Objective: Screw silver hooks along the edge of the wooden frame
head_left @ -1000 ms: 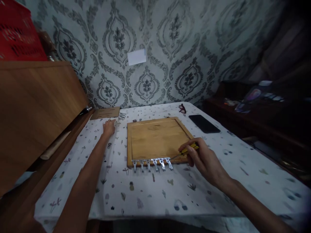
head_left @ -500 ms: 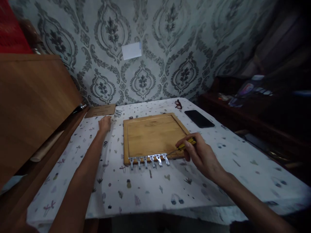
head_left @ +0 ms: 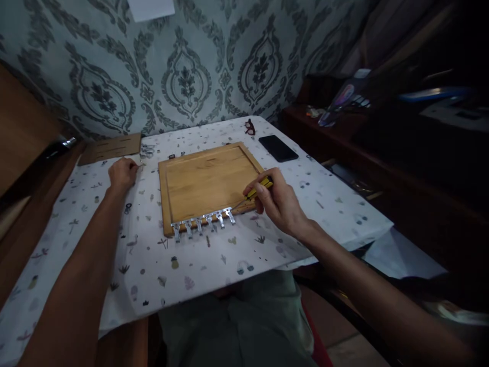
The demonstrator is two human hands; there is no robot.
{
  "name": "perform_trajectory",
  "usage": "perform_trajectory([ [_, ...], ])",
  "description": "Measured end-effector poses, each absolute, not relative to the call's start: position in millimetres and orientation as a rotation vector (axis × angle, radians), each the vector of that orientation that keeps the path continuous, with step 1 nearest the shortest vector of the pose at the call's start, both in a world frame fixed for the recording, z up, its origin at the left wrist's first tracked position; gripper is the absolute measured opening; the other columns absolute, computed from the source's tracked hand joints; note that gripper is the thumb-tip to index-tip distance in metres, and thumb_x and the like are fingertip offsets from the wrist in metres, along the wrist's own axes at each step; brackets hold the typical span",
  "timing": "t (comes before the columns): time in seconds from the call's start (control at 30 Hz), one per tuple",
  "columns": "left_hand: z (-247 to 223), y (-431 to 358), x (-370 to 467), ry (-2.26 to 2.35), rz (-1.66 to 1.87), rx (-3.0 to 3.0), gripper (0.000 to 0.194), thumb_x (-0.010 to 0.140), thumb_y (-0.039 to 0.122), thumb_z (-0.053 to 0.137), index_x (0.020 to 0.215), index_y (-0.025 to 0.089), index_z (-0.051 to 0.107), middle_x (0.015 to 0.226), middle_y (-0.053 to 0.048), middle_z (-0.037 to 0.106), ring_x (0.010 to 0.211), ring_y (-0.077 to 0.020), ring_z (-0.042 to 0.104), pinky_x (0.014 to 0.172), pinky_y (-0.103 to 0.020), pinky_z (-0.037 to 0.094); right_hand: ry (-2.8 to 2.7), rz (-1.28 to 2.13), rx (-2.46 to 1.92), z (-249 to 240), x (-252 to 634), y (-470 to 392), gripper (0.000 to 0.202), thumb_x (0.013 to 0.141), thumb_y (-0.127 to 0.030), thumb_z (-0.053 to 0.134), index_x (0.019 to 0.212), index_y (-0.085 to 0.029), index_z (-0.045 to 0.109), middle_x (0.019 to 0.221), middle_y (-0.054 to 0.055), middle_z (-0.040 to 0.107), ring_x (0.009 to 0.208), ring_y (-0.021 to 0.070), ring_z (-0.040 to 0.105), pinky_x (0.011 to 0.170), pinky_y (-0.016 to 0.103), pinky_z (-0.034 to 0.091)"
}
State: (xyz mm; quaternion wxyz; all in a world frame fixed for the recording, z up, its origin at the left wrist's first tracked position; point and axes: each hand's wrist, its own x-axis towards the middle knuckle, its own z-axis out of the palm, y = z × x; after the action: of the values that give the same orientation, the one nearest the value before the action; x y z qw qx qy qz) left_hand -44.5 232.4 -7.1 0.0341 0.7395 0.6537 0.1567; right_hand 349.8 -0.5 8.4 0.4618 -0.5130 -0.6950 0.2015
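Observation:
My right hand (head_left: 277, 199) grips a yellow-and-black screwdriver (head_left: 259, 188) over the right front corner of a framed wooden board (head_left: 210, 181). The tool's thin shaft points left, towards a row of several silver metal clips (head_left: 199, 224) along the board's front edge. Left of the board, my left hand (head_left: 123, 174) rests on the patterned cloth, its fingers pinched together beside small metal pieces (head_left: 147, 150). Whatever lies between those fingertips is too small to make out.
Brown cardboard (head_left: 110, 148) lies at the back left. Behind and right of the board are a black phone (head_left: 278, 148) and dark red glasses (head_left: 249, 127). A bottle (head_left: 344, 97) stands on the dark furniture at right. A wooden panel (head_left: 26, 127) rises at left.
The view has swung right and down, so the table sits further left and higher. My left hand's fingers have drawn together near the metal pieces. My right hand still grips the screwdriver.

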Motion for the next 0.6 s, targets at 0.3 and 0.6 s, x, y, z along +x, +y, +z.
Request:
perform_trajectory([
  [0.3,16,168,12,1.616,0.657,2.301,0.024,0.097,0.036,0.054,0.095,0.014,0.061,0.088,-0.004,0.064,0.082,-0.0174,0.062,0.080,-0.033,0.053,-1.752,0.419,-1.219,8,351,-4,0.028,0.107,-0.048,0.039,0.104,-0.023,0.048,0.059,-0.006,0.058,0.043,0.0099,0.053,0.049,0.025,0.043],
  [0.6,34,95,122,0.756,0.147,2.306,0.031,0.093,0.045,0.051,0.088,0.017,0.063,0.082,-0.001,0.067,0.075,-0.0145,0.061,0.068,-0.025,0.044,-1.741,0.396,-1.144,6,354,-7,0.017,0.106,-0.041,0.045,0.106,-0.023,0.046,0.094,0.005,0.072,0.062,0.0127,0.064,0.053,0.026,0.047],
])
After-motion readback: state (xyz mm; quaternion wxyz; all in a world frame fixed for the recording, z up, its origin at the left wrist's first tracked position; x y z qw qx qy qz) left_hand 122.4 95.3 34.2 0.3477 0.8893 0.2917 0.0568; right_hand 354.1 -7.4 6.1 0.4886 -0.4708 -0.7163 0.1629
